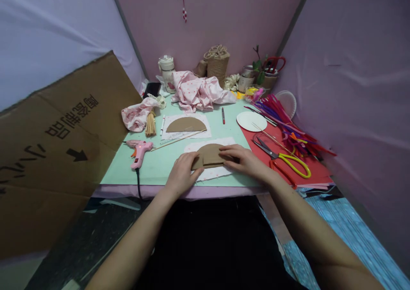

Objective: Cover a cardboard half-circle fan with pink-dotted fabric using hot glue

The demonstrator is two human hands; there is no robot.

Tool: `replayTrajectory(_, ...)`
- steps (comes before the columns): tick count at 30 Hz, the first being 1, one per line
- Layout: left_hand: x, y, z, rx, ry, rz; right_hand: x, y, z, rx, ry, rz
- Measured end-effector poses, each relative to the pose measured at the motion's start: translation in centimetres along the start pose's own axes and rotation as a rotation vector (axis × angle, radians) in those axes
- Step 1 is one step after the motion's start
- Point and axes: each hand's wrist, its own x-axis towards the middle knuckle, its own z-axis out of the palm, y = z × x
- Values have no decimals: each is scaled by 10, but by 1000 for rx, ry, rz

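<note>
A brown cardboard half-circle (pixel 209 153) lies on a white patterned cloth (pixel 209 173) near the table's front edge. A cardboard strip or flap shows along its lower middle. My left hand (pixel 185 170) grips its left end, thumb at the straight side and fingers over the curve. At the right end, my right hand (pixel 241 159) holds it with fingers bent over the top. Farther back, a second cardboard half-circle (pixel 186 124) rests on another piece of cloth (pixel 205 133), and a thin wooden stick (pixel 179 140) touches its lower edge.
To the left are a pink glue gun (pixel 139 151) with a cord, a stick bundle (pixel 150 124) and a large cardboard sheet (pixel 64 153). Scissors (pixel 282 155), a white disc (pixel 251 121) and pipe cleaners (pixel 282 115) lie right. Crumpled pink fabric (pixel 198 91) sits behind.
</note>
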Motion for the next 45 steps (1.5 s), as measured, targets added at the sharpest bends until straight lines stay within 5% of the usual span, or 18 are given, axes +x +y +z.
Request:
replayTrajectory(5, -8, 2, -15, 11, -44, 75, 4, 23, -18, -204, 282, 226)
replayTrajectory(8, -17, 1, -24, 76, -104, 121, -1, 27, -28, -363, 309, 365)
replayTrajectory(16, -29, -5, -25, 117, -124, 211, -43, -17, -25, -182, -33, 11)
replayTrajectory(23, -30, -9, -25, 137, -130, 226, -47, -8, -5, -292, 92, -97)
replayTrajectory(34, -27, -8, -27, 108, -122, 209, -45, -5, 6, -175, 243, 22)
replayTrajectory(45, -15, 2, -5, 49, 149, 32, -32, -9, 4, -133, 179, 207)
